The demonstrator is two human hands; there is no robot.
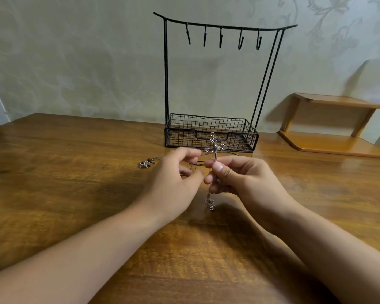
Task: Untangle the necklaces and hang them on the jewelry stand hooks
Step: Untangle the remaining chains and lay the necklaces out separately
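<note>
Head view: the right hand [230,176] pinches the silver cross pendant [214,147] upright, its chain hanging below. The left hand [176,172], blurred, seems to pinch a dark cord. The black wire jewelry stand [211,132] rises just behind, hooks [222,37] bare.

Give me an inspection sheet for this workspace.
Surface: wooden table, glossy.
Job's things: black wire stand at the back, its five hooks all bare; cross pendant held upright; dark cord between the hands; small charm lying on the table; chain end dangling below the right hand.
Clutter: nothing seen.
Grips: right hand pinches the pendant's foot; left hand blurred, fingers curled by the cord.
Cables: nothing seen.
Surroundings: patterned wall; wooden shelf at right.
</note>
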